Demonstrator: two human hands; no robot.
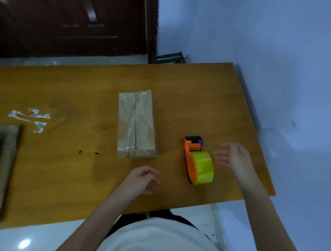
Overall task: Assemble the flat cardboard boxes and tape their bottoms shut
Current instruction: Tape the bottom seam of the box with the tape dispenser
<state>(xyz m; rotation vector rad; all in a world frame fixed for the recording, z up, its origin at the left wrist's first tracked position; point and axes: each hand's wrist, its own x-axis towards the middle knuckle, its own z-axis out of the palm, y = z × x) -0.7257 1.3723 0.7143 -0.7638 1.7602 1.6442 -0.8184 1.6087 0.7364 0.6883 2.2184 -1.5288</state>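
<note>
The tape dispenser [197,162] lies on the counter [75,167] with its long axis running away from you, just left of your right hand [232,156], whose fingers [221,157] are spread and empty, while your loosely curled, empty left hand [142,179] sits nearer the taped box [137,124].

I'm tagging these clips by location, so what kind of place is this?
Probably a plain room in a home or small workshop, used for packing: a wooden table against a pale wall, a dark wooden door behind it, and a tape dispenser beside a taped box.
</note>
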